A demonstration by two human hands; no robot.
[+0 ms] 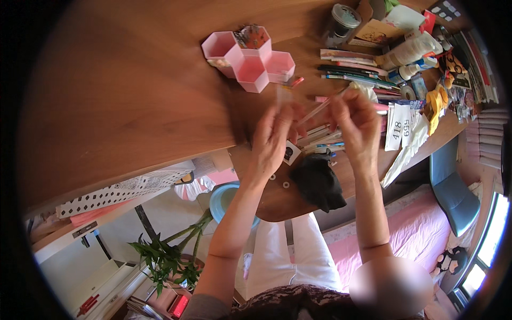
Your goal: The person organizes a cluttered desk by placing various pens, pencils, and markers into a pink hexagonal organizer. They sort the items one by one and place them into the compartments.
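Above the desk, my right hand (356, 125) has its fingers closed in a pinch on a thin, pale, see-through stick (318, 111), which slants down toward my left hand (276, 136). My left fingers are bent together near the stick's lower end. A blurred translucent strip (284, 95) rises from them; its kind does not show. Just beyond stands a pink organizer (258, 84) of joined hexagonal cups, one filled with small metal pieces. By it lies a small red-orange object (297, 81). Several pens and pencils (322, 137) rest on the desk between my wrists.
A black pouch-like item (318, 182) lies at the desk's near edge. Rows of pens (357, 74), bottles (408, 50) and a lidded jar (341, 24) crowd the right side. White paper packets (397, 128) lie right of my right hand. Below are a blue bucket (217, 208) and a plant (170, 258).
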